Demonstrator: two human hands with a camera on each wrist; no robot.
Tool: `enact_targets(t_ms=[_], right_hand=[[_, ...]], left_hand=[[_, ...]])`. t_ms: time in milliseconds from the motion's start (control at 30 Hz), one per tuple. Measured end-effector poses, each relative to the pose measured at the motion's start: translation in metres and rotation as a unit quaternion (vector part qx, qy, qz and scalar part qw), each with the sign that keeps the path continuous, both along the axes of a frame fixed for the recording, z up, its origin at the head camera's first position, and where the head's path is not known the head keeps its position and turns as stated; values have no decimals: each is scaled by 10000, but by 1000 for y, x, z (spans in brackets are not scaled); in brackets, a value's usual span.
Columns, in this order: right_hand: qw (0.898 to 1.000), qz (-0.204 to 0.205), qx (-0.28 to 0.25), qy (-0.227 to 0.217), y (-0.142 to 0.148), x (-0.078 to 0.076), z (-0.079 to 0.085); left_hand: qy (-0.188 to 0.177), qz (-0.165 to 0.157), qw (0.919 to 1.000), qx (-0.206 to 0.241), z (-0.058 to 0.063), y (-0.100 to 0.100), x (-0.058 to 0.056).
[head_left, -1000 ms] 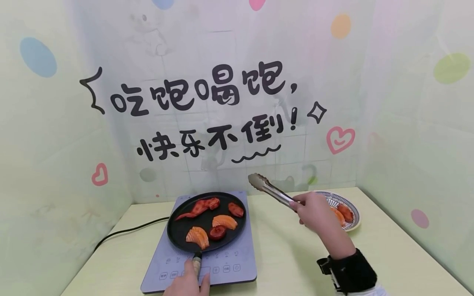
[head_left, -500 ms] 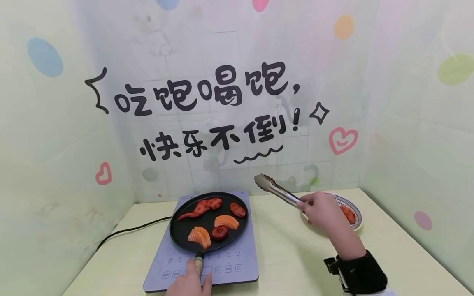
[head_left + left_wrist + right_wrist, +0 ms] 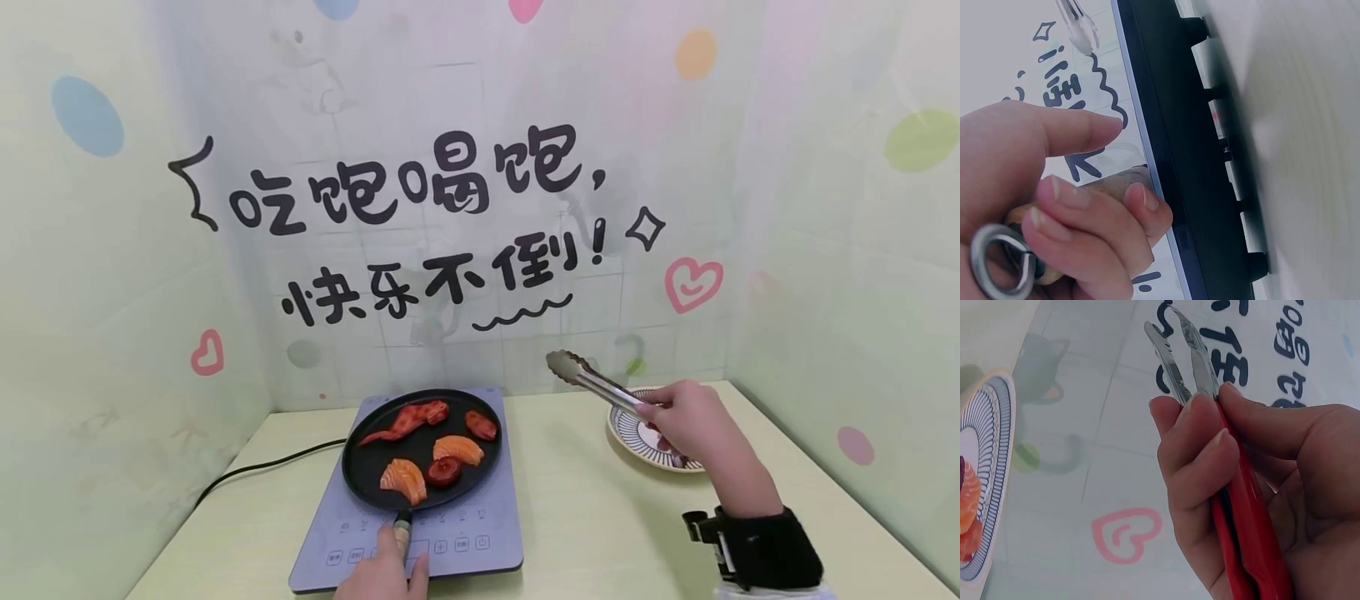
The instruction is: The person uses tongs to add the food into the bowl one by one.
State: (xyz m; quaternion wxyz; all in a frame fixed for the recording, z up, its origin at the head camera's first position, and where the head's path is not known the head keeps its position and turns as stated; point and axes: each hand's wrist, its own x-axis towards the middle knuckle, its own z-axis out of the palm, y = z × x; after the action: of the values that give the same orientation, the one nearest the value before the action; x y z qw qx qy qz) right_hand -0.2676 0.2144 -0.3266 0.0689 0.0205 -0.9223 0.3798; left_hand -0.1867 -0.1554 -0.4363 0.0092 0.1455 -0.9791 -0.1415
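In the head view my left hand (image 3: 381, 577) grips the handle (image 3: 402, 527) of a round black frying pan (image 3: 373, 468). Lying in the pan are a long red piece of meat (image 3: 416, 418), a smaller red piece (image 3: 480, 425), two orange salmon slices (image 3: 459, 450) and a round dark red piece (image 3: 444, 472). My right hand (image 3: 692, 419) holds metal tongs (image 3: 603, 387) in the air, their tips pointing left. The right wrist view shows fingers curled round the red handles (image 3: 1257, 531), with the tips slightly apart and nothing between them. Behind that hand, a patterned plate (image 3: 630, 437) is partly hidden.
Under the pan is a flat induction cooker (image 3: 491, 508), its black cord (image 3: 277, 460) running left. Orange and red food (image 3: 969, 494) lies on the plate in the right wrist view. A printed curtain (image 3: 465, 358) encloses the back and sides of the pale table (image 3: 577, 508).
My right hand has moved right with the tongs, uncovering the left part of the plate and covering its right part. My left hand stays on the pan handle; the food in the pan has not moved.
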Motion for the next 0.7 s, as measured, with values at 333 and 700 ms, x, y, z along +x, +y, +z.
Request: enact_targets(t_ms=[333,700], right_hand=[[9995,-75,311,-22,40,-1,-3],[9993,-193,200,-256,62,-4,-10]], left_hand=[[-4,3,10000,9,-1,0,-1],[-4,4,10000,14,0,0,0]])
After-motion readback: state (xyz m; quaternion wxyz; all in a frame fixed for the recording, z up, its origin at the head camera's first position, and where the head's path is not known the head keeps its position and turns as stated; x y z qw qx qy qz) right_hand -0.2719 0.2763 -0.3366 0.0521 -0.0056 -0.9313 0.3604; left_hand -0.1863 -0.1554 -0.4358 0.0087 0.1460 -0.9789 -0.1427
